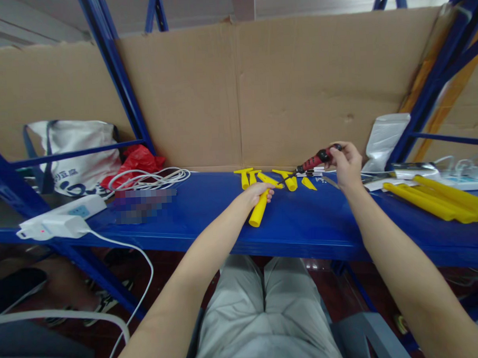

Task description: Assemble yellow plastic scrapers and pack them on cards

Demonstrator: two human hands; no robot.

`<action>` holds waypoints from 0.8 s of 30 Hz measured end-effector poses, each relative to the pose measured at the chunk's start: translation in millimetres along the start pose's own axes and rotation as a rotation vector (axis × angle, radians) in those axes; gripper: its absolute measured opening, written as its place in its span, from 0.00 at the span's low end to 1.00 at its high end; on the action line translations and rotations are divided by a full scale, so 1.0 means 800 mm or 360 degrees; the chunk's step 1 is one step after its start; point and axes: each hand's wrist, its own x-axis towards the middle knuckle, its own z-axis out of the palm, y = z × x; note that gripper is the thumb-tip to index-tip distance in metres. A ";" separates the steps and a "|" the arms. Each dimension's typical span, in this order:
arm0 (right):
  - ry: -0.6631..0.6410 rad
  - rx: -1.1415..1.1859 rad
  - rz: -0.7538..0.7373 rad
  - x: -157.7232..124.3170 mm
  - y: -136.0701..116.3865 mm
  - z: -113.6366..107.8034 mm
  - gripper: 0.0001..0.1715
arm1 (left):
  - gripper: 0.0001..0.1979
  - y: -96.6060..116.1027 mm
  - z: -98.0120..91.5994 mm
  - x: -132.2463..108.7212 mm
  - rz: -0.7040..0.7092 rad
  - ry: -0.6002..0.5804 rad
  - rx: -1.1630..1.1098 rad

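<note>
Brown cardboard panels back a blue metal shelf above dark-red flooring.

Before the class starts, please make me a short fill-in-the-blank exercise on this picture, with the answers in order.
1. The left hand holds a tube coloured ____.
2. The right hand holds a tool with a black and ____ handle.
3. In the picture, the red bag lies to the ____ of the white bag.
4. The panel behind the table is made of ____.

Missing words: yellow; red; right; cardboard.
</note>
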 end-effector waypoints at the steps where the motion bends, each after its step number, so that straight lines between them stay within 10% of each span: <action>1: -0.0009 -0.0009 0.0013 -0.001 -0.002 -0.001 0.16 | 0.11 0.000 -0.001 0.001 0.0008 0.0020 0.0005; 24: -0.0132 0.0364 0.0502 0.002 -0.011 -0.007 0.23 | 0.08 0.000 -0.004 0.005 0.0051 0.0150 -0.0008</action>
